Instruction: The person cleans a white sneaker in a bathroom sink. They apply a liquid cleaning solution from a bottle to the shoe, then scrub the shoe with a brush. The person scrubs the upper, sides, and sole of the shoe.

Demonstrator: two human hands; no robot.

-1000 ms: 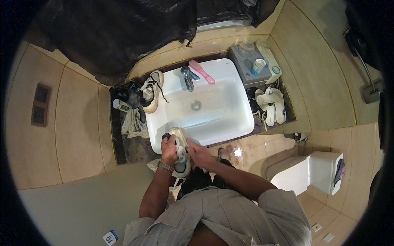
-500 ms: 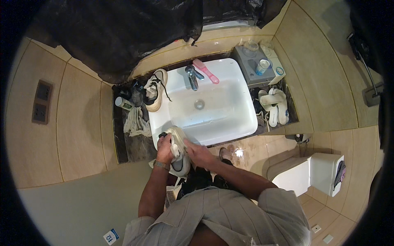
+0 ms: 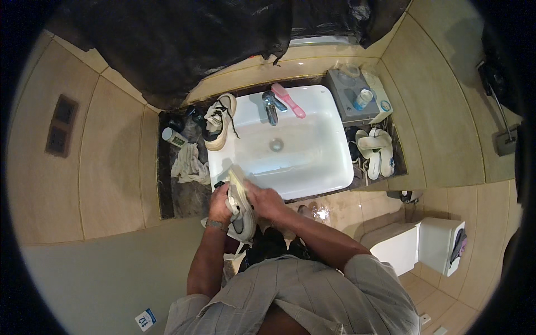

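Observation:
My left hand (image 3: 220, 203) is wrapped round a white and grey sneaker (image 3: 243, 219), which I hold tilted over the front left edge of the white sink (image 3: 329, 151). Against the sneaker's right side presses my right hand (image 3: 266, 201), its fingers closed and slightly blurred. Whether a small thing lies under those fingers is hidden. A second sneaker (image 3: 213, 138), pale with dark laces, rests on the sink's back left corner. Behind the basin, a pink brush (image 3: 289, 103) lies beside the chrome faucet (image 3: 271, 109).
A white cloth (image 3: 190, 165) and a white jar (image 3: 173, 137) occupy the left counter. To the right are white slippers (image 3: 375, 146) and a grey box (image 3: 347, 95) with a can (image 3: 363, 99) on top. A toilet (image 3: 416, 240) stands at the right.
My right hand has shifted slightly up and left along the sneaker's side. My left hand keeps its hold. The whole view has shifted slightly.

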